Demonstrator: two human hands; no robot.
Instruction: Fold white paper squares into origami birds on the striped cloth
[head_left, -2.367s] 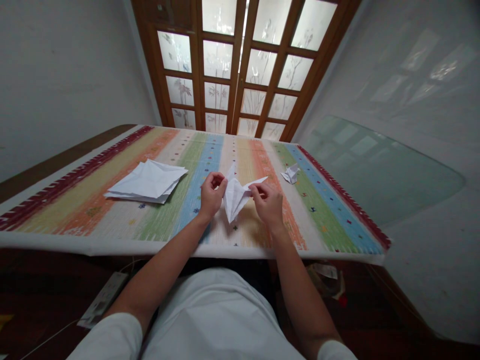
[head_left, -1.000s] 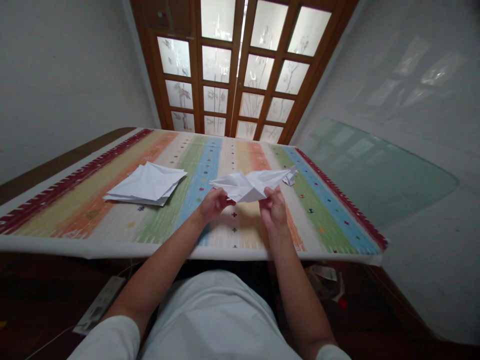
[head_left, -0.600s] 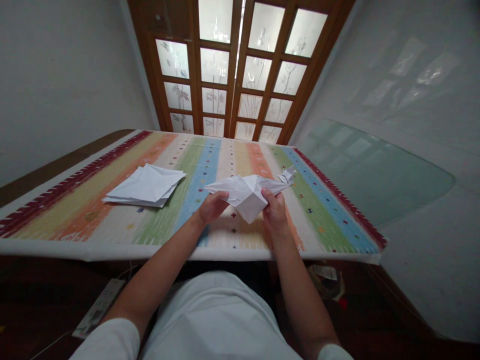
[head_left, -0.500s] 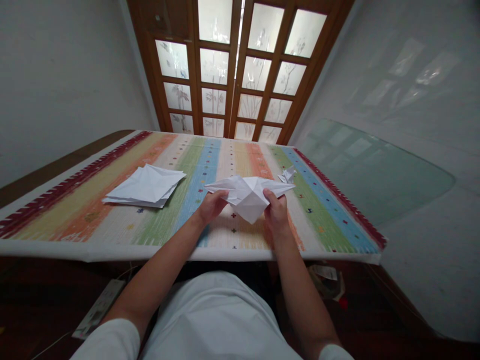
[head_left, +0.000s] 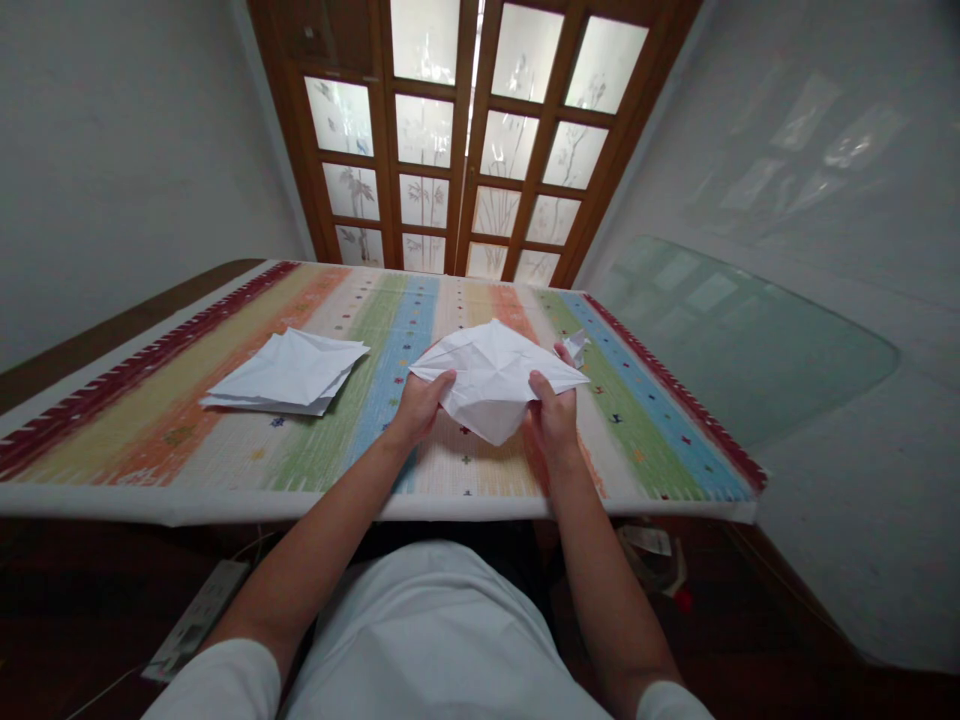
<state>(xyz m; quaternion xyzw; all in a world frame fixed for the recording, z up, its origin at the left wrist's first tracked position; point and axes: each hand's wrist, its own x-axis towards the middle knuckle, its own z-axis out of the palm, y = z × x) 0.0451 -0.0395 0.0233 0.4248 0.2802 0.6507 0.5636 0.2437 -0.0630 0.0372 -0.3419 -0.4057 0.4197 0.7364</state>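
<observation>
A creased sheet of white paper (head_left: 495, 375) is stretched between my two hands, raised over the near part of the table. My left hand (head_left: 424, 402) pinches its left side, thumb on top and fingers mostly hidden beneath. On the opposite side my right hand (head_left: 553, 408) grips the paper in the same way, thumb pressed on its face. The sheet is partly spread, with fold lines meeting near its middle. Just beyond my right hand sits a small folded paper figure (head_left: 576, 346), partly covered by the fingers.
To the left lies a stack of creased white paper sheets (head_left: 289, 375). A striped, colourful cloth (head_left: 382, 310) covers the table. A glass panel (head_left: 735, 330) leans on the right wall. Below the table edge, a power strip (head_left: 196, 618) rests at the left.
The paper between my hands has been opened out: its pointed, folded form is now a broader, flatter sheet, its far edge risen away from me. Both hands keep their grip.
</observation>
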